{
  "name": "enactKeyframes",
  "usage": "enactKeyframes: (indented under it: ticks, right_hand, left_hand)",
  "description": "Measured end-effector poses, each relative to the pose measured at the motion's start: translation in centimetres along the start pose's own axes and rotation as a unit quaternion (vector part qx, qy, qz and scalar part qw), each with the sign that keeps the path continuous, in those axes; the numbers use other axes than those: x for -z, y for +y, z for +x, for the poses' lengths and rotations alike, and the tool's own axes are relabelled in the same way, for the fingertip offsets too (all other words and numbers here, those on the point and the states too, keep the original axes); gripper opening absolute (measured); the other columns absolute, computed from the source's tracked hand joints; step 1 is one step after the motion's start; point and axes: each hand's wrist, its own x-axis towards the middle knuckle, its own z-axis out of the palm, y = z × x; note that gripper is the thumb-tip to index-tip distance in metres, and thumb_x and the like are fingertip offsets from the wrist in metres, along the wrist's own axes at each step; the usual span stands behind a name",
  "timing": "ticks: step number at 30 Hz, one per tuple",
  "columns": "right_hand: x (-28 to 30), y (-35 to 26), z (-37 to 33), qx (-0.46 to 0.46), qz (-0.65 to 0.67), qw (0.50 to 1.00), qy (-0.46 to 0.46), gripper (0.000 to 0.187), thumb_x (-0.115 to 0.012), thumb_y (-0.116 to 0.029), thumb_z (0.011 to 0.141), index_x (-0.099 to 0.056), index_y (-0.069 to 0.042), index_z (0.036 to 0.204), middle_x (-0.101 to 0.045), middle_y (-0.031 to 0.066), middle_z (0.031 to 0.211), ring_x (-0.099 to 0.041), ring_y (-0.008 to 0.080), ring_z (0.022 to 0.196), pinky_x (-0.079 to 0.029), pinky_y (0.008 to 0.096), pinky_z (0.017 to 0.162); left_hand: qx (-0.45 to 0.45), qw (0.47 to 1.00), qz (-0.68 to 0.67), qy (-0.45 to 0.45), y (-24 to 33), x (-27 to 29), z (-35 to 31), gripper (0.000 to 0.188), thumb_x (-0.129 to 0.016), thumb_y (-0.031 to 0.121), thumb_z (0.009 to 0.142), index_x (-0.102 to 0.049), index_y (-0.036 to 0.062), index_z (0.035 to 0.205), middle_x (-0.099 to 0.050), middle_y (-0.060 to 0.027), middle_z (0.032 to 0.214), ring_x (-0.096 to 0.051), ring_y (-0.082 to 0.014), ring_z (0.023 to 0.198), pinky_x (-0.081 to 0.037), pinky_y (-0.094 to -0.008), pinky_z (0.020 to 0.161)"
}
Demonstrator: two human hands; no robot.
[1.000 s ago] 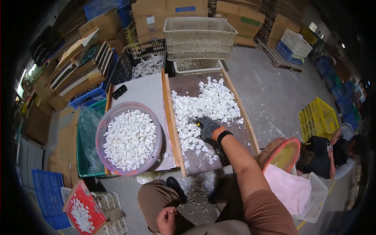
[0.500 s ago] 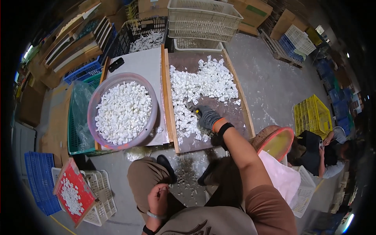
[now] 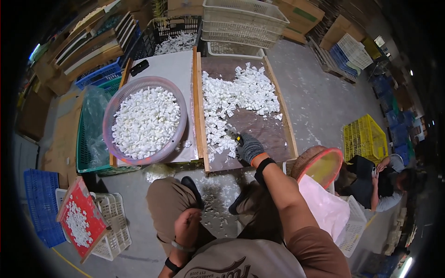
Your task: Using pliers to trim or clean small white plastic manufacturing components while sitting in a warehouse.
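Gloves first: we see the right hand (image 3: 249,147) in a grey knit glove, curled closed around a small yellow-and-black tool whose tip shows at the fingers, resting at the near edge of the pile of small white plastic pieces (image 3: 234,99). That pile lies on the brown wooden-framed tray (image 3: 271,134), spreading toward its far end. The bare left hand (image 3: 187,228) rests loosely closed on the left knee, holding nothing we can make out. Left of the tray, a round pink plastic basket (image 3: 139,160) sits filled with the same white pieces.
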Motion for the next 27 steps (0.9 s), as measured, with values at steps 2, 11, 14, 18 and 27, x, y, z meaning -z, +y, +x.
enactKeyframes:
  ticks: [2,11,14,18,27]
  right_hand:
    - [0.8,0.1,-0.1,-0.084,0.022,0.996,-0.018,0.034,-0.058,-0.017,0.076,-0.054,-0.001,0.105,-0.061,0.0250,0.096,-0.057,0.0414,0.095,-0.045,0.0448,0.082]
    - [4.0,-3.3,-10.1,-0.022,0.377,0.926,-0.015,0.020,-0.064,-0.019,0.080,-0.056,-0.004,0.089,-0.058,0.0048,0.076,-0.054,0.0137,0.069,-0.047,0.0307,0.066]
    - [4.7,-9.2,-16.5,-0.012,0.430,0.895,-0.117,0.018,-0.057,-0.006,0.084,-0.052,-0.001,0.100,-0.057,0.0021,0.081,-0.052,0.0082,0.075,-0.045,0.0256,0.067]
    - [0.0,-9.9,-20.9,0.028,0.261,0.963,-0.054,0.017,-0.055,-0.015,0.084,-0.053,-0.001,0.093,-0.059,0.0147,0.081,-0.059,0.0265,0.071,-0.047,0.0364,0.066]
    - [2.2,-9.3,-26.2,-0.030,0.543,0.824,-0.156,0.017,-0.060,-0.009,0.081,-0.057,-0.003,0.096,-0.060,0.0069,0.083,-0.057,0.0152,0.072,-0.047,0.0297,0.065]
  left_hand:
    - [-0.014,1.000,0.016,-0.005,0.5,-0.2,-0.2,0.009,-0.054,0.003,0.089,-0.061,-0.0004,0.093,-0.061,-0.0009,0.080,-0.055,-0.0064,0.072,-0.045,-0.0206,0.066]
    - [0.030,0.993,-0.069,-0.092,0.1,-2.0,-0.1,0.021,-0.051,0.004,0.090,-0.057,-0.0019,0.109,-0.061,-0.0041,0.091,-0.056,-0.0101,0.078,-0.046,-0.0229,0.069]
    - [0.040,0.983,-0.167,-0.069,1.4,-4.7,-0.7,0.028,-0.052,0.008,0.091,-0.054,-0.0002,0.118,-0.057,-0.0008,0.078,-0.054,-0.0078,0.075,-0.047,-0.0237,0.071]
    - [0.004,0.983,-0.104,-0.153,-0.5,-4.8,-1.1,0.032,-0.048,0.011,0.094,-0.051,0.0002,0.124,-0.061,-0.0050,0.104,-0.058,-0.0127,0.090,-0.048,-0.0273,0.079]
    - [0.150,0.942,-0.275,-0.123,0.6,-3.6,-3.2,0.029,-0.045,0.009,0.093,-0.054,-0.0037,0.117,-0.056,-0.0049,0.080,-0.053,-0.0120,0.071,-0.047,-0.0248,0.066]
